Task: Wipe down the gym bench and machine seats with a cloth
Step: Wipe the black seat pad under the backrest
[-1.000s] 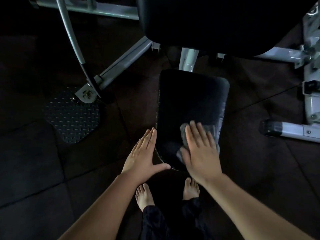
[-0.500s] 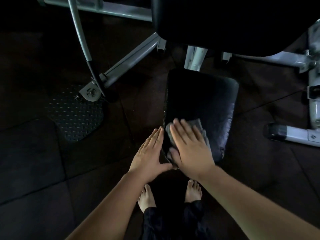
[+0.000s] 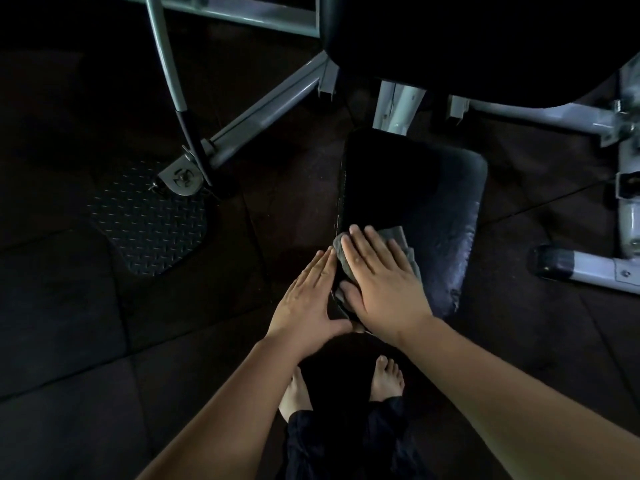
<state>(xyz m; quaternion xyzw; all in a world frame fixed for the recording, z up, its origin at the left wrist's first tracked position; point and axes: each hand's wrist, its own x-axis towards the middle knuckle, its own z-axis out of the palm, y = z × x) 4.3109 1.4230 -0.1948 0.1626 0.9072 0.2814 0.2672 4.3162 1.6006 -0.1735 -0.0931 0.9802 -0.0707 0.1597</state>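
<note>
Right hand (image 3: 384,285), fingers straight, presses grey cloth (image 3: 398,237) on black seat (image 3: 415,188) running lengthwise away; left hand (image 3: 304,299), flat-fingered, touches its edge.

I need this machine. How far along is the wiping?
Maybe done: the seat looks streaked on its right. In hand: the right hand presses the cloth on its near left corner, the left hand at its edge. Left: likely its far end and the large pad beyond.

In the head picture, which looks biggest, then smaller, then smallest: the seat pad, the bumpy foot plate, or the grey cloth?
1. seat pad
2. bumpy foot plate
3. grey cloth, smallest, though the right hand covers much of it
</note>
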